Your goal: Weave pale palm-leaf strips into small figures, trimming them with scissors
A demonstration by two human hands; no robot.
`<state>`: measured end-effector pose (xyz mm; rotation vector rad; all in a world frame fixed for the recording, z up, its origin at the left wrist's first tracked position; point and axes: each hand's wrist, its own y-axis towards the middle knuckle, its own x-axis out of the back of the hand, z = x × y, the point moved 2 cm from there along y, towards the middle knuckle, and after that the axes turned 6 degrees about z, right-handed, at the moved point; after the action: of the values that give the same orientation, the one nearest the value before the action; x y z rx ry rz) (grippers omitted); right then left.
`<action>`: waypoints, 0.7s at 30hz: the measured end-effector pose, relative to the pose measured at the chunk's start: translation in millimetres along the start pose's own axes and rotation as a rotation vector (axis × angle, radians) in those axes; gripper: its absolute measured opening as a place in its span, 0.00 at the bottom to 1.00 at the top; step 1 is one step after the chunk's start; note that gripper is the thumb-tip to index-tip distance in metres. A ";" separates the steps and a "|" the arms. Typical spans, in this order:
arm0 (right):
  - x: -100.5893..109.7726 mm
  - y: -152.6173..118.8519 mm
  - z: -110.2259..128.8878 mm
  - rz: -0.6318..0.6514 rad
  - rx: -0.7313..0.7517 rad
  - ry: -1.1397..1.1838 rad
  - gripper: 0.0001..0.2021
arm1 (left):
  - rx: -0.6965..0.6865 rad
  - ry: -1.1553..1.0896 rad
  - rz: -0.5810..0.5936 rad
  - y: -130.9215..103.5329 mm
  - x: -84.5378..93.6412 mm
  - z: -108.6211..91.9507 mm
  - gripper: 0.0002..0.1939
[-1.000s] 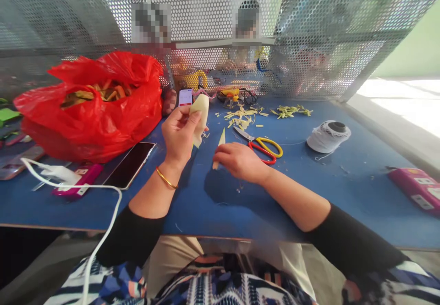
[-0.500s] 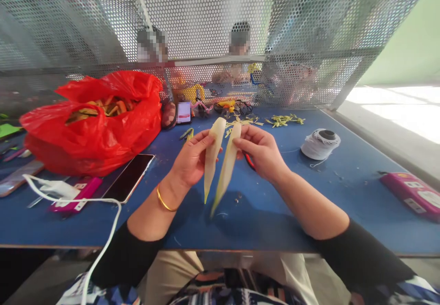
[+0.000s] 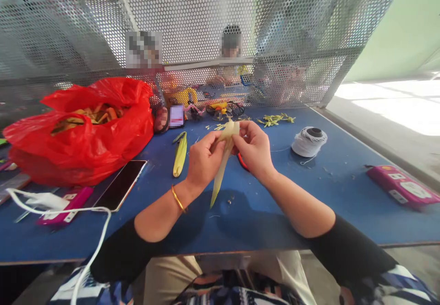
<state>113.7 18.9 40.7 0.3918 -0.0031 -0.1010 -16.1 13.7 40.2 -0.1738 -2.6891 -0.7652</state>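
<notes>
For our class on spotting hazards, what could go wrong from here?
The pale husk pieces, pinched between the left hand and right hand, might slip or tear. The scissors lie partly hidden behind the right hand, so it could brush them. The white cable droops past the table edge near the left sleeve, and might snag.

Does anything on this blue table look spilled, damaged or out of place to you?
Nothing looks damaged or clearly spilled. Slightly untidy, though: loose thread trails from the white spool, and tiny scraps litter the table.
</notes>
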 end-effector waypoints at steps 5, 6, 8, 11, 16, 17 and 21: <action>0.2 2.9 0.0 0.044 -0.018 0.091 0.10 | -0.001 -0.015 -0.017 4.7 -4.0 2.2 0.11; 0.5 3.7 0.0 0.049 -0.026 0.106 0.10 | 0.005 -0.028 -0.016 5.7 -3.6 2.6 0.11; 1.4 5.2 -0.3 0.049 -0.049 0.127 0.11 | 0.022 -0.068 -0.003 7.6 -2.8 2.9 0.10; 3.2 6.9 -1.1 0.047 -0.098 0.138 0.12 | 0.057 -0.159 0.028 9.5 -3.0 3.5 0.12; 3.9 6.6 -1.0 0.072 -0.129 0.154 0.14 | 0.105 -0.239 0.051 10.0 -5.0 4.6 0.15; 4.1 6.6 -0.9 0.075 -0.126 0.153 0.14 | 0.111 -0.234 0.051 10.0 -4.9 4.3 0.15; 6.4 7.6 0.8 0.124 -0.091 0.121 0.14 | 0.158 -0.269 0.094 10.4 -4.7 1.9 0.16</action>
<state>120.8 24.9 44.3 0.3053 0.0961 0.0446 -10.1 23.5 42.1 -0.3865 -2.9534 -0.5313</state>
